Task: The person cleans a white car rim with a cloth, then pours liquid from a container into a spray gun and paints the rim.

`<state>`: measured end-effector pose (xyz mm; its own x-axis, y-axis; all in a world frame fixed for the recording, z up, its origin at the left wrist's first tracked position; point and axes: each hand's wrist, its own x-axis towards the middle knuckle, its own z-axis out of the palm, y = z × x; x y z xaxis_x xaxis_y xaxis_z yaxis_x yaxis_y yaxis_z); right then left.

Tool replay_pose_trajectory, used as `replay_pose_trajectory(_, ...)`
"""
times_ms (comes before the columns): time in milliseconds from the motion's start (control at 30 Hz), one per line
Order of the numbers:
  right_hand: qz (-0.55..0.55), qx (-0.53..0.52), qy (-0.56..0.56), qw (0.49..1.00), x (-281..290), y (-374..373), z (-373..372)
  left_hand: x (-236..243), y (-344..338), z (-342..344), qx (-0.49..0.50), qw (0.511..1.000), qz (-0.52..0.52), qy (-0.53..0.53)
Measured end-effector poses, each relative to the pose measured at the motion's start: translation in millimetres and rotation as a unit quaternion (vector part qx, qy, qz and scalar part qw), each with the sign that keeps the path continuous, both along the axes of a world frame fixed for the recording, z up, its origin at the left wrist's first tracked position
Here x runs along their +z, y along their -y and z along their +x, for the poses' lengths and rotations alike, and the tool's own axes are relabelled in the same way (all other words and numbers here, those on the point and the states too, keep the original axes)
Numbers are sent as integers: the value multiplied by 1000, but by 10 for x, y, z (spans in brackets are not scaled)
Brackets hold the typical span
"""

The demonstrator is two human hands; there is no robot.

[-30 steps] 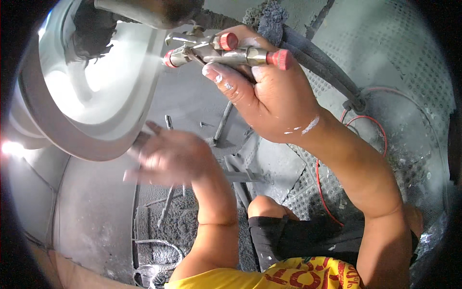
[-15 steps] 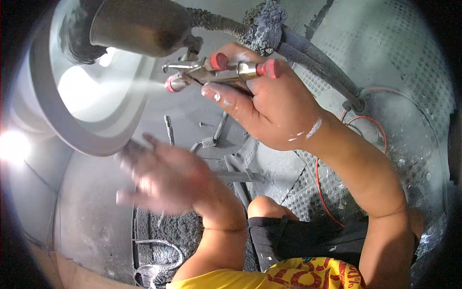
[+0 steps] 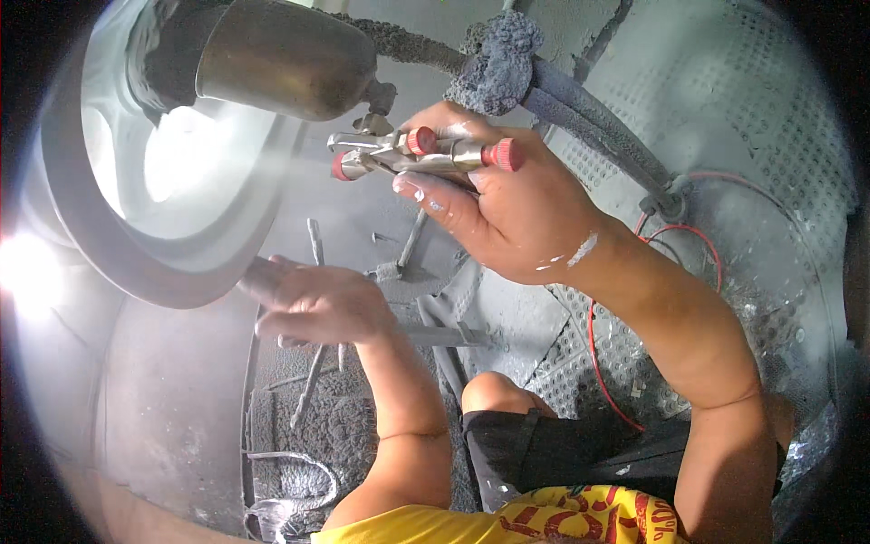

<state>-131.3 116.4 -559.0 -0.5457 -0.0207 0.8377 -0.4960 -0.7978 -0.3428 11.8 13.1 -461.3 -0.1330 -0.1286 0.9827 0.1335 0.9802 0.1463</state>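
Observation:
My right hand [image 3: 517, 208], flecked with white, grips a metal spray gun [image 3: 439, 156] with red knobs and a metal cup [image 3: 281, 63] on top. Its nozzle faces left toward a white, oval-rimmed hollow piece [image 3: 163, 281], whose bright interior is hazy with mist; the cup hides part of it. My left hand [image 3: 313, 304], fingers extended and slightly bent, is at the piece's lower rim, seemingly touching it with its fingertips; exact contact is hard to tell.
Grey coated hoses [image 3: 598, 127] run from the top toward a ring at right. A thin red hose [image 3: 594, 363] loops over the perforated floor [image 3: 743, 100]. Coated bars [image 3: 408, 249] stand below the gun, and a bright light [image 3: 23, 272] glows at left.
The gun, cup and my right hand have moved lower. The strong spray jet seen earlier has faded to faint haze. My left hand has shifted about beside the rim and is less blurred.

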Motion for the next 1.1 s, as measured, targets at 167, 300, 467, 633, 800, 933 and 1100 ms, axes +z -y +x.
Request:
replay_pose_trajectory(167, 10, -10, 8, 1000, 9, -18, -8, -90, -127, -64, -87, 993, 80, -25)
replay_pose_trajectory(300, 14, 9, 4, 1000, -6, -7, -4, -215, -991, 44, -307, 952, -10, -16)
replay_pose_trajectory(467, 27, 20, 23, 999, -4, -13, -12, -87, -808, 166, -452, 892, -24, 3)
replay_pose_trajectory(633, 1, -3, 10, 1000, 47, -4, 28, -24, 180, 53, -80, 996, -24, -40)
replay_pose_trajectory(800, 6, 28, 35, 999, 87, -72, 23, -38, -306, -218, -123, 985, 67, -99)
replay_pose_trajectory(933, 27, 1, 15, 1000, 43, -54, -17, -146, -1160, -104, -399, 916, 0, -44)
replay_pose_trajectory(1100, -7, -41, 8, 999, 79, -30, -23, 6, -728, -20, -219, 974, -52, 4)
